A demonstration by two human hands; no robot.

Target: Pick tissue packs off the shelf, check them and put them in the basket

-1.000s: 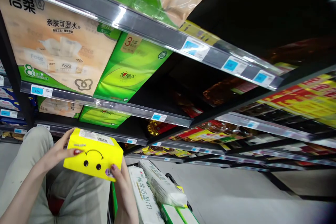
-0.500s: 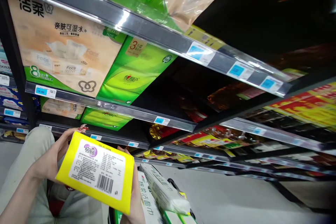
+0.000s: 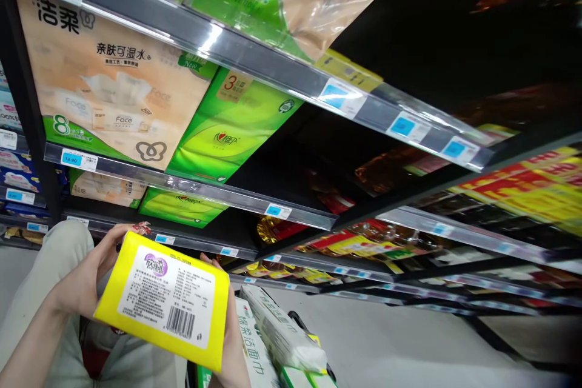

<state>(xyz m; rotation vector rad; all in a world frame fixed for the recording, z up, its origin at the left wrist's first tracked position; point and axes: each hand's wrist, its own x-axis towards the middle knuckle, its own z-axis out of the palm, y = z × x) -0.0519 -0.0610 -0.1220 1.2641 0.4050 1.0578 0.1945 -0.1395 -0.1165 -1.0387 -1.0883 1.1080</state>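
Between my two hands is a yellow tissue pack [image 3: 163, 345], tilted, its white label with small print and a barcode facing me. My left hand [image 3: 86, 276] grips its left edge, the fingers passing behind it. Along the right edge, my right hand [image 3: 234, 333] holds it too, with fingertips showing above the top corner; the rest of those fingers is hidden behind the pack. Below the pack are my bent legs in pale trousers [image 3: 40, 303].
Shelves in front hold a large beige tissue pack [image 3: 118, 91] and green tissue packs [image 3: 231, 127]. Price tags line the shelf edge [image 3: 254, 201]. White-and-green packs [image 3: 284, 327] lie at my right. Bottles [image 3: 373, 233] stand on further shelves, above the grey floor [image 3: 386, 345].
The yellow pack and both hands have shifted very slightly left in the view. My grip stays the same.
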